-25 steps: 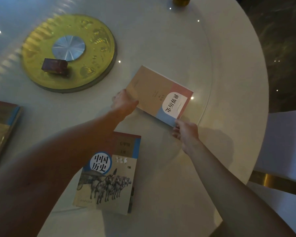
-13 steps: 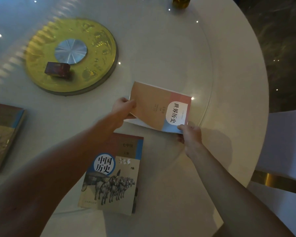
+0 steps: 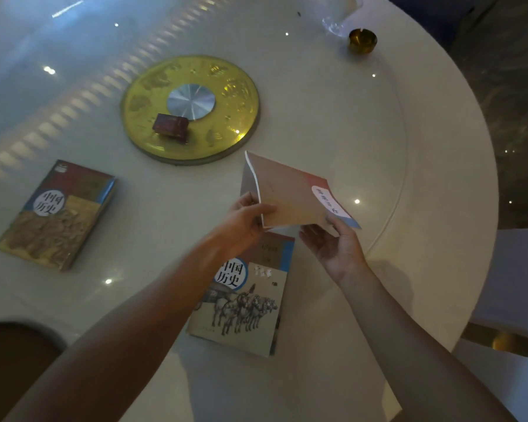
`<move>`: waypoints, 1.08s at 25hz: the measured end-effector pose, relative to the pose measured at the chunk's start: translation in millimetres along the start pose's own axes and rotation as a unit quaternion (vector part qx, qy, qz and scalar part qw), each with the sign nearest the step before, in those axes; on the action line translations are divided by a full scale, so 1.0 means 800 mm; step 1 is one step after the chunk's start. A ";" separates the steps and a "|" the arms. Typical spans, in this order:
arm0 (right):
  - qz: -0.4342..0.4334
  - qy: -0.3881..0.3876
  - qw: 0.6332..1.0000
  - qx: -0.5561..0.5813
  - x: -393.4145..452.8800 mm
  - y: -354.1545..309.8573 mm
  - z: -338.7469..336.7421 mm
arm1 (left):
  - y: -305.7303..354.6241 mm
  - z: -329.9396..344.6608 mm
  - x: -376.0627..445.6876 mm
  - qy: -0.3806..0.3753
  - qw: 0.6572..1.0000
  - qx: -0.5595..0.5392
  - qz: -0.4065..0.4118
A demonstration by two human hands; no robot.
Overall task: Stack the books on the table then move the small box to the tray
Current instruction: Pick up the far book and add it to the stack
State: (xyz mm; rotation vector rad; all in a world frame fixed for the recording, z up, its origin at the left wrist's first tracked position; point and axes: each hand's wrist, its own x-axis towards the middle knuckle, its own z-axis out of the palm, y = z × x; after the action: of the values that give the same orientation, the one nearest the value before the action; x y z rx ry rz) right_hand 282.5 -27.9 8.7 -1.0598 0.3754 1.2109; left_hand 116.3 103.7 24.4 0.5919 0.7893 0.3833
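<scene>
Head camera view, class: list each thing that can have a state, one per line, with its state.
Peach-and-blue paperback book: lifted, tilted, held by both hands.
Left hand: gripping its left edge.
Right hand: gripping its lower right edge.
Horse-cover book: flat, closed.
Brown-cover book: flat, closed.
Small red box: closed, on the round gold tray.

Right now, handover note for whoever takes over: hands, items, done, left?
Left hand: grip on the near-left edge of the pink book, which is lifted and tilted.
Right hand: supports the same book at its right edge.
Horse-cover book lies flat just below the lifted one. Third book lies alone at far left.
Small box already sits on the gold tray.
Done: nothing stacked yet.
Left: pink book onto horse-cover book, add the third; check the box.
</scene>
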 end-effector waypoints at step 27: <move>-0.104 0.084 0.827 -0.546 -0.054 0.158 -0.045 | -0.088 -0.144 -0.155 0.229 0.803 0.548 -0.043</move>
State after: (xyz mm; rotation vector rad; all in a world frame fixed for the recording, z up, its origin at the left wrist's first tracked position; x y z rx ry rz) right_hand 164.5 -85.3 -35.2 -2.1370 -0.3842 1.1072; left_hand -44.1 24.1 -15.9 1.5803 1.5073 -0.0784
